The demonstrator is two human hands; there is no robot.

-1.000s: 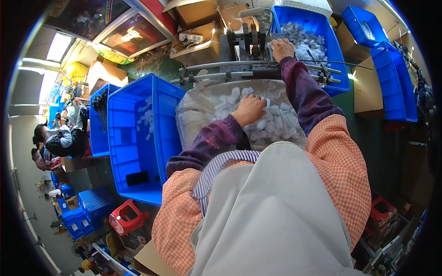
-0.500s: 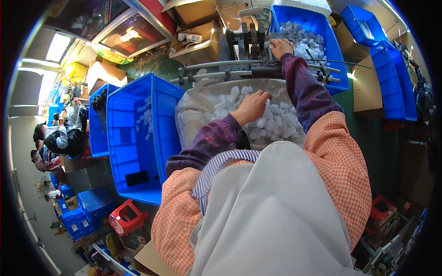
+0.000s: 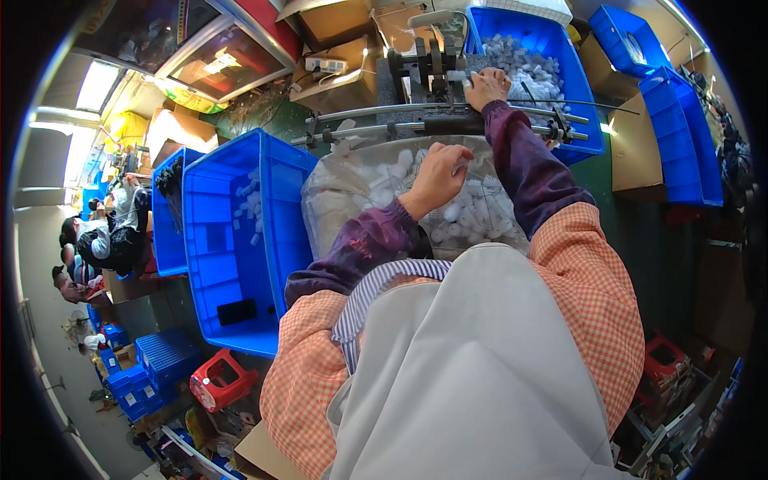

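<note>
1. Left hand (image 3: 438, 172) down in the clear plastic bag of small white plastic pieces (image 3: 364, 200), fingers curled loosely over the heap; can't tell whether anything is actually pinched.
2. Right hand (image 3: 488, 86) up at the black metal fixture (image 3: 428, 68) behind the bag, fingertips bunched against it; whatever's in them is too small to make out.
3. Two grey metal rails (image 3: 400, 120) running across between bag and fixture.
4. Big blue plastic crate (image 3: 240, 248) just left of the bag, a few white pieces inside.
5. Another blue plastic bin (image 3: 552, 56) full of white pieces, right beside the right hand.
6. Red plastic stool (image 3: 220, 380) down low on the left.
</note>
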